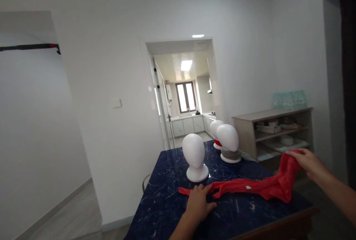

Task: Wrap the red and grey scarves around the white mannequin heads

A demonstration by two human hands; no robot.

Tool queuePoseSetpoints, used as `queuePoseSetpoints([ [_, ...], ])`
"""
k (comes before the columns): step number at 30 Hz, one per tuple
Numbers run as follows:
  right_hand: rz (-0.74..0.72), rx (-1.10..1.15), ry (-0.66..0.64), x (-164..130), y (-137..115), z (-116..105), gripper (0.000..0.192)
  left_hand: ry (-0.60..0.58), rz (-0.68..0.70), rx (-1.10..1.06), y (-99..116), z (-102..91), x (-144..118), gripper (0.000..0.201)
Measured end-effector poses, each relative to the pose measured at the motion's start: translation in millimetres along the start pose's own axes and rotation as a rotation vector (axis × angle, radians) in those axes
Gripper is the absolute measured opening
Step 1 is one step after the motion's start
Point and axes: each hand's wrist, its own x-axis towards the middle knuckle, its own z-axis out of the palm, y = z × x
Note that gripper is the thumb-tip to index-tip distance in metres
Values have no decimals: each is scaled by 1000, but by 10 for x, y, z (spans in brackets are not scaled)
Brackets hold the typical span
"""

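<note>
1. The left grip (pixel 198 203) lies palm-down, fingers spread over the red cloth (pixel 239 187) near its far-left end, with the thumb standing apart.
2. The right grip (pixel 310 162) pinches the cloth's other end between thumb and fingers, lifted off the surface (pixel 161 192); the cloth runs between both grips, crumpled, with a white tag (pixel 248 187) uppermost.
3. Just beyond the left grip stands a bare white foam head (pixel 193 151), upright. A sideways tug could swing the cloth into its base and tip it, since it looks light.
4. If the right grip pulls harder than the left presses, the cloth could slide from under those fingers, having only flat pressure on it.
5. A loose pinch could drop the raised end, perhaps over the surface's edge below the right grip.
6. Bunched folds beside the right grip could set in creases if pressed unsmoothed.
</note>
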Motion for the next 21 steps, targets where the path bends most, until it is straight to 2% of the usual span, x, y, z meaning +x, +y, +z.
queuePoseSetpoints([
  [3,-117,-7,-204,-348,-315,404,41,-55,72,61,238,288,-12,45],
  [5,-238,-76,-389,-723,-497,758,40,-91,102,40,326,411,-42,43],
  [7,-321,-124,-538,-1148,-606,1135,40,-115,96,-28,318,422,-57,39],
  [10,-364,-115,-849,-1658,-613,1641,53,-56,-35,-53,121,219,-35,24],
  [12,-489,-161,-867,-1797,-542,1900,41,50,-165,33,-92,1,16,18],
  [13,-548,-226,-816,-1803,-497,2008,33,107,-214,82,-204,-105,57,17],
  [14,-588,-312,-745,-1777,-452,2106,26,159,-252,112,-312,-194,113,23],
  [16,-592,-476,-633,-1678,-370,2280,22,228,-287,82,-492,-299,272,50],
  [19,-556,-575,-564,-1569,-278,2519,24,323,-300,-107,-633,-260,597,87],
  [21,-559,-577,-541,-1572,-208,2661,26,407,-306,-225,-649,-154,812,97],
])
